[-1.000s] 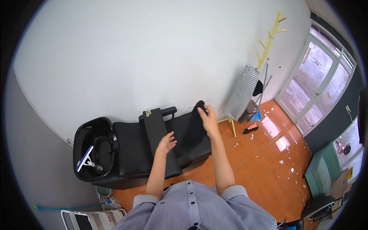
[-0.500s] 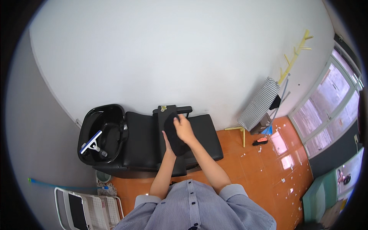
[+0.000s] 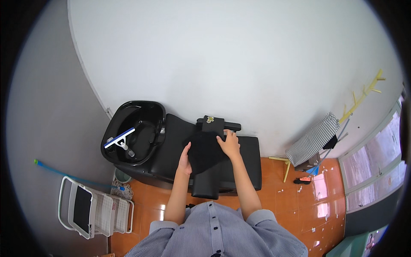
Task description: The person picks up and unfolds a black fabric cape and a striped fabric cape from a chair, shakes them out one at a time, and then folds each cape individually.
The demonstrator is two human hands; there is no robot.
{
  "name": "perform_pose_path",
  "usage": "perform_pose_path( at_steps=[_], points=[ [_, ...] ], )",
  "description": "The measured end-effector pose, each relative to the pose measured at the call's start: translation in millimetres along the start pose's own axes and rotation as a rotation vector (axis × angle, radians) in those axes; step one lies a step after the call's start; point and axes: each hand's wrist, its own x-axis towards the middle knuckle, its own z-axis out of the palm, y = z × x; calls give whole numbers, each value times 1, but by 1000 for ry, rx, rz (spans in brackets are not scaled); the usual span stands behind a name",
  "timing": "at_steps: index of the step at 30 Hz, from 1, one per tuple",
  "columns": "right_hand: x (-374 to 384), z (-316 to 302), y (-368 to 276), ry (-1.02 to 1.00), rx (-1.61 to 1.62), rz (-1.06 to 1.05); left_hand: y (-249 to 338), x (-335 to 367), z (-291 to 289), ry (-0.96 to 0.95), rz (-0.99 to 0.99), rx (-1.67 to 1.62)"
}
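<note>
Both my hands hold a black cloth point(image 3: 205, 152), spread out between them above a black shampoo chair point(image 3: 246, 165). At the cloth's left edge, my left hand point(image 3: 185, 159) grips it with the thumb up. On its upper right edge, my right hand point(image 3: 230, 144) pinches it. Just beyond the cloth is a dark flat piece with a small yellow-and-white motif point(image 3: 210, 120), lying by the chair's far armrest point(image 3: 232, 126). The cloth hides the middle of the chair.
Left of the chair, a black wash basin point(image 3: 161, 128) holds a white-and-blue squeegee point(image 3: 120, 138). A white basket rack point(image 3: 102, 210) and a blue-handled mop point(image 3: 77, 176) are at lower left. Right: a yellow coat stand point(image 3: 361, 96) with a striped cloth point(image 3: 314, 135), and scraps on the orange floor point(image 3: 278, 205).
The black cloth has gone from narrow and hanging to spread wide between my hands. My right hand has moved right, away from my left. The view has shifted.
</note>
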Motion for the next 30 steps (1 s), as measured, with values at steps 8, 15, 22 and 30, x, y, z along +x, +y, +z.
perform_pose_path(
  at_steps=[8,15,22,30],
  points=[
    [-28,85,-56,-699,911,415,56,-31,-13,256,86,273],
    [-46,142,-142,-832,1159,514,134,-43,-96,824,380,1556],
    [-44,230,-234,-910,1106,501,238,-96,-149,468,146,461],
    [-80,351,-312,-797,1077,529,313,-134,-229,716,454,488]
  ],
)
